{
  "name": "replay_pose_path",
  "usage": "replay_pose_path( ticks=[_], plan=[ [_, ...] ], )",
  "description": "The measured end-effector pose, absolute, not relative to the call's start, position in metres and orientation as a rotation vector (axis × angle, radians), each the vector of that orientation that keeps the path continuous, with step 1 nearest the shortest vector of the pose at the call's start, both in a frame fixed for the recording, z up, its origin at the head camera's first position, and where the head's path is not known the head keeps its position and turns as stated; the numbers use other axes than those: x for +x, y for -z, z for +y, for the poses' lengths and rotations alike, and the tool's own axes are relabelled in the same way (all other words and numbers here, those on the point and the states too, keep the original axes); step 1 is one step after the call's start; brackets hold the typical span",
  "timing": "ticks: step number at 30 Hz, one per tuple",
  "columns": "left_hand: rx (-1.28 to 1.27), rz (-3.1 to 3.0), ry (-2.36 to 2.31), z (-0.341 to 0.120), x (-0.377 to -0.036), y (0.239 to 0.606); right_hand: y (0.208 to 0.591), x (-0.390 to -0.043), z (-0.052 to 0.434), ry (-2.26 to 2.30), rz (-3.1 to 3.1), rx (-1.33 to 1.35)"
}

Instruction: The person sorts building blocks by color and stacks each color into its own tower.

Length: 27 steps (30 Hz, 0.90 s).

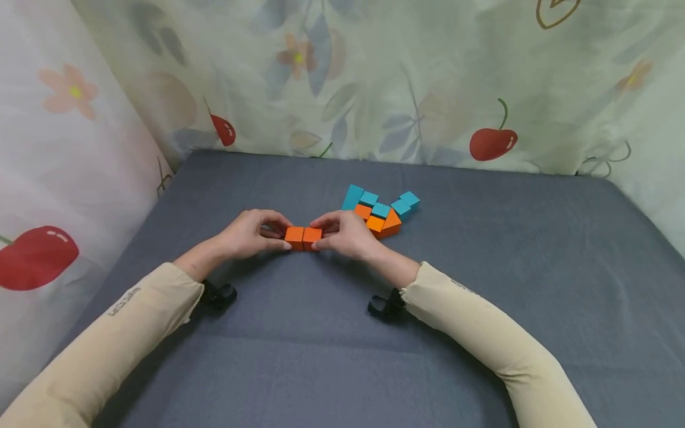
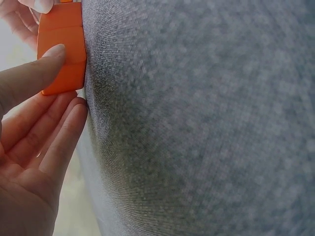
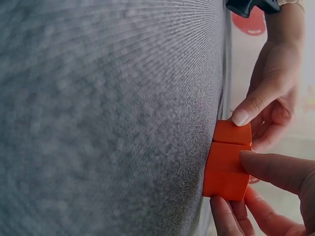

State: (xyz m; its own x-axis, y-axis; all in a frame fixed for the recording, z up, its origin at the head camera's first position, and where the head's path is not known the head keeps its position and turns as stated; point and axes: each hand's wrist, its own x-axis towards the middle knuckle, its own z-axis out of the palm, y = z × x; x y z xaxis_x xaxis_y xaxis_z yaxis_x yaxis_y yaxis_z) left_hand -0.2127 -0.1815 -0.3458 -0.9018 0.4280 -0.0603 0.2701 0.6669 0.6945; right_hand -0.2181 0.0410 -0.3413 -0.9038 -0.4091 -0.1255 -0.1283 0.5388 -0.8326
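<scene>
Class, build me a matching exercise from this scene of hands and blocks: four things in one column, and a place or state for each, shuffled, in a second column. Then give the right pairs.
Things:
1. left hand
2. right hand
3. cluster of blue and orange blocks
4. grey cloth

Places or states:
A. covers the table under everything
B. lies behind the right hand, untouched
C. holds the left block of the orange pair
D. holds the right block of the orange pair

Pairs: 1-C, 2-D, 3-B, 4-A
</scene>
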Motion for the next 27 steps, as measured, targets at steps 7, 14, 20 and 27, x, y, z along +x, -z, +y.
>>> replay_pose_path(
  ticks=[7,14,20,27],
  plan=[
    [0.574,2.667,-1.060,-0.182,-0.213,0.345,0.342,-0.219,0.040,1.289,2.492,-0.436],
    [0.582,2.668,-1.055,-0.182,-0.212,0.345,0.342,-0.218,0.039,1.296,2.495,-0.438],
    [0.590,2.672,-1.060,-0.182,-0.211,0.346,0.342,-0.217,0.039,1.272,2.489,-0.441],
    [0.594,2.675,-1.058,-0.182,-0.212,0.346,0.340,-0.219,0.049,1.295,2.455,-0.494]
  ],
)
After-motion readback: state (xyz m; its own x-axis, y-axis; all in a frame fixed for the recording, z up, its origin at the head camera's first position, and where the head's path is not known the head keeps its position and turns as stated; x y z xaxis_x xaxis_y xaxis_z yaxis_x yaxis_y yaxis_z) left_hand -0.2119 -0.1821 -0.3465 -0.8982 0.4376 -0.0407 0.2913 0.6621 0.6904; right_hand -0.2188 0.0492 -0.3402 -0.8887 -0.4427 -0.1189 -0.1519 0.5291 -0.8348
